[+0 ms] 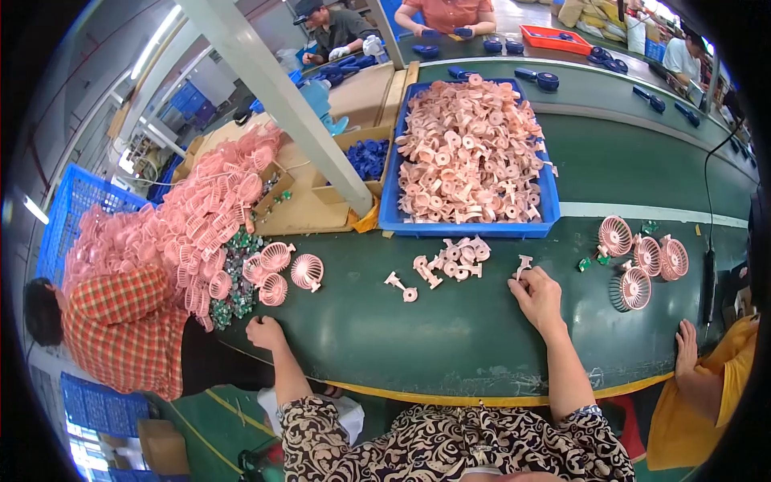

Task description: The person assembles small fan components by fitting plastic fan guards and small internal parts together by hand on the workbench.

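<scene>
My right hand (538, 296) pinches the stem of a pale pink T-shaped plastic part (524, 263) above the green worktop. Curled with its fingers together, my left hand (265, 332) is at the table's near edge, beside a heap of green circuit boards (233, 299); whatever it holds is hidden. Just beyond it lie several pink round fan cages (307, 272). Between my hands is a small pile of the same pale pink parts (459, 259), with a loose one (401, 287) nearer me.
A blue tray (466, 230) heaped with pale pink parts stands ahead. Further fan cages (635, 287) and small boards sit to the right, near a hanging black tool (708, 285). Co-workers flank me: a checked shirt (120, 329) at left, a yellow sleeve (735, 361) at right. A white post (281, 104) rises ahead-left.
</scene>
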